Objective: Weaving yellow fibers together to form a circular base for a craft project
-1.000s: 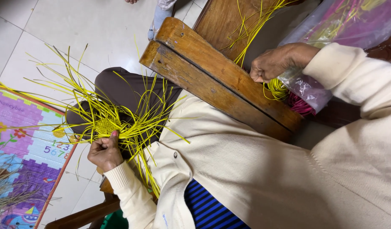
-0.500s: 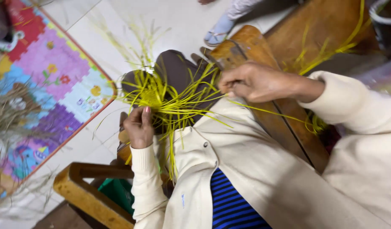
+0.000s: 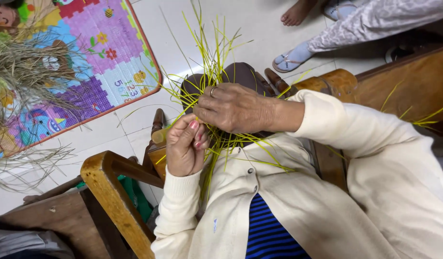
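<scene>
A loose woven bundle of thin yellow-green strips (image 3: pixel 213 72) rests on my lap over dark brown trousers. My left hand (image 3: pixel 184 146) is closed around the near side of the bundle, thumb and fingers pinching strips. My right hand (image 3: pixel 233 108), with a ring on one finger, lies over the bundle's middle, fingers curled onto the strips beside my left hand. The woven centre is hidden under my right hand. Both arms wear cream cardigan sleeves.
Wooden chair arms (image 3: pixel 111 192) flank me left and right (image 3: pixel 336 84). A colourful foam play mat (image 3: pixel 92 62) with dry straw (image 3: pixel 24 72) lies on the white tiled floor at left. Another person's feet in sandals (image 3: pixel 291 57) stand at the top. More yellow strips (image 3: pixel 423 115) lie at right.
My right hand has come from the plastic bag at the right to the bundle and now covers its middle. The view has swung left, showing more of the mat and straw.
</scene>
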